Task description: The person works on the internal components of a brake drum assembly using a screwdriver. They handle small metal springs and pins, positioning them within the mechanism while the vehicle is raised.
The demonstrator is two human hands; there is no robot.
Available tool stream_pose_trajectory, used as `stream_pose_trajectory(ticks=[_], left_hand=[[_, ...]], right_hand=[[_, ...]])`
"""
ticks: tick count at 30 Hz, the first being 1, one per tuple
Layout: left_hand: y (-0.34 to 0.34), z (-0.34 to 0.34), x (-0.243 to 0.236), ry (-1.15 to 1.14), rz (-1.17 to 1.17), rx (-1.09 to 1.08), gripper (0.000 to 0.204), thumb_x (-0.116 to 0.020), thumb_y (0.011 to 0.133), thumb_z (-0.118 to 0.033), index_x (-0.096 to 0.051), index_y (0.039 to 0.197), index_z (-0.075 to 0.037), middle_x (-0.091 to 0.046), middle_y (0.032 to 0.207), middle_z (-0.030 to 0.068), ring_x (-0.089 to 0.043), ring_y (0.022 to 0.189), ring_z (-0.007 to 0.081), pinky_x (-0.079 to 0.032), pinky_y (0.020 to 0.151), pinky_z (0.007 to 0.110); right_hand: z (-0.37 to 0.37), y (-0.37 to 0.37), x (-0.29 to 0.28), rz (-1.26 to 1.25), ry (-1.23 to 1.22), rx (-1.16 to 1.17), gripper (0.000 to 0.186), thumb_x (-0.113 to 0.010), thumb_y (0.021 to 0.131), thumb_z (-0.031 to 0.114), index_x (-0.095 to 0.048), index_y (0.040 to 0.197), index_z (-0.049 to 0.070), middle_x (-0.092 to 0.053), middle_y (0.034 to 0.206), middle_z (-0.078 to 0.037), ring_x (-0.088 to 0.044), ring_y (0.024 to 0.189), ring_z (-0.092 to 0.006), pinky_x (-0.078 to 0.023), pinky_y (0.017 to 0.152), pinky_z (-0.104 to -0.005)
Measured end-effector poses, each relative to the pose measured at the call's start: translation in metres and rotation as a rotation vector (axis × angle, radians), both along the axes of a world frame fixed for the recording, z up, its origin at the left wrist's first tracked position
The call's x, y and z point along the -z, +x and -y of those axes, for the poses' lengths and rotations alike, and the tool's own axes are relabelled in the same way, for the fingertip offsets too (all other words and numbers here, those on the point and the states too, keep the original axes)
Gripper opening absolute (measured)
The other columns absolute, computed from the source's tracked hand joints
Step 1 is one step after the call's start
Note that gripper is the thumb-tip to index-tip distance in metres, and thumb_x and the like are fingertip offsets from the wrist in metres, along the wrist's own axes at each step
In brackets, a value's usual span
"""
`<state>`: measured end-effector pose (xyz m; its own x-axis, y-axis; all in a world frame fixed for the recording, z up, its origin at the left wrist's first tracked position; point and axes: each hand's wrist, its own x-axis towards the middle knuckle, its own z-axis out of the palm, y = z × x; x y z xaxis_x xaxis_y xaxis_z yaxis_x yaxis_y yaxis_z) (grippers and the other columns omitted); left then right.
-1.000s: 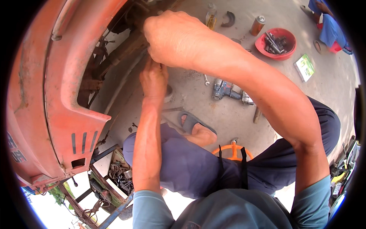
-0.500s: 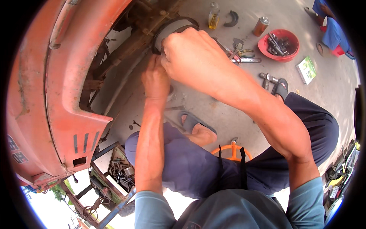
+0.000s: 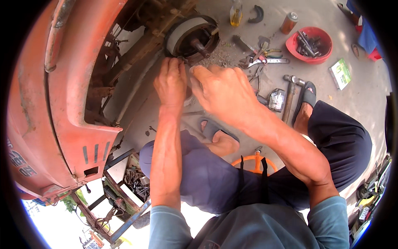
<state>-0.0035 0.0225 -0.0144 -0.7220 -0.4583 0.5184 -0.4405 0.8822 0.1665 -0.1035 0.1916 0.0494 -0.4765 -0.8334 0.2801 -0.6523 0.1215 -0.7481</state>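
Observation:
A round brake assembly (image 3: 178, 34) with a pale ring and a dark spindle (image 3: 200, 46) sits on the axle of a red vehicle. My left hand (image 3: 171, 83) is at its lower edge, fingers bent and pressed together, their tips partly hidden. Close beside it, just below the spindle's end, my right hand (image 3: 224, 88) has its thumb and fingers curled together. Whatever is between the fingers of either hand is too small or hidden to make out.
The vehicle's red body panel (image 3: 70, 108) rises at the left. Pliers, an adjustable wrench (image 3: 265, 61) and a hammer (image 3: 289, 97) lie right of my hands. Beyond are a red bowl (image 3: 292, 49) of sockets, a can (image 3: 289, 23) and a bottle (image 3: 236, 14). Another person is at the far right.
My right hand has come down from over the brake assembly toward me, uncovering the spindle. My left hand stays near the lower edge. The view has shifted slightly.

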Motion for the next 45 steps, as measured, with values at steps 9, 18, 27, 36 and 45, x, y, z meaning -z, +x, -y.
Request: stream_pose_trajectory(ticks=[9, 18, 27, 36, 45], left_hand=[[-0.007, -0.008, -0.004, 0.010, -0.004, -0.053, 0.006, -0.074, 0.087, -0.006, -0.069, 0.090, -0.003, -0.070, 0.093, 0.0130, -0.070, 0.081, 0.0370, -0.055, 0.071, 0.045], [-0.008, -0.011, -0.009, 0.013, 0.060, -0.078, 0.007, -0.075, 0.088, -0.004, -0.069, 0.091, -0.003, -0.070, 0.091, 0.0129, -0.069, 0.081, 0.0355, -0.055, 0.072, 0.043], [-0.008, -0.008, -0.005, -0.067, 0.116, -0.069, 0.010, -0.074, 0.091, -0.009, -0.065, 0.094, -0.005, -0.068, 0.097, 0.0107, -0.070, 0.079, 0.0358, -0.056, 0.065, 0.046], [-0.001, -0.003, -0.004, -0.036, 0.068, 0.001, 0.009, -0.073, 0.094, -0.008, -0.065, 0.096, -0.004, -0.068, 0.095, 0.0097, -0.071, 0.080, 0.0321, -0.057, 0.067, 0.042], [0.002, 0.003, -0.001, 0.002, 0.053, 0.018, 0.015, -0.079, 0.090, -0.005, -0.069, 0.101, 0.000, -0.072, 0.094, 0.0127, -0.071, 0.084, 0.0294, -0.056, 0.077, 0.038]], right_hand=[[-0.017, 0.021, 0.053, -0.016, -0.194, 0.081, 0.032, -0.072, 0.088, 0.011, -0.069, 0.118, 0.003, -0.064, 0.079, -0.015, -0.067, 0.060, -0.0374, -0.055, 0.052, -0.0449], [-0.021, 0.029, 0.103, -0.013, -0.328, 0.114, 0.042, -0.075, 0.086, 0.006, -0.068, 0.127, 0.009, -0.058, 0.079, -0.009, -0.065, 0.060, -0.0294, -0.055, 0.053, -0.0401], [-0.024, 0.010, 0.140, 0.055, -0.296, 0.033, 0.047, -0.072, 0.089, 0.008, -0.065, 0.136, 0.014, -0.058, 0.082, -0.010, -0.065, 0.070, -0.0310, -0.055, 0.058, -0.0413], [-0.036, 0.007, 0.119, 0.461, -0.222, 0.095, 0.044, -0.065, 0.094, 0.010, -0.063, 0.138, 0.013, -0.066, 0.096, -0.018, -0.066, 0.081, -0.0403, -0.054, 0.069, -0.0488], [-0.037, 0.009, 0.113, 0.507, -0.214, 0.101, 0.042, -0.066, 0.092, 0.007, -0.066, 0.133, 0.012, -0.058, 0.093, -0.016, -0.062, 0.077, -0.0393, -0.051, 0.068, -0.0490]])
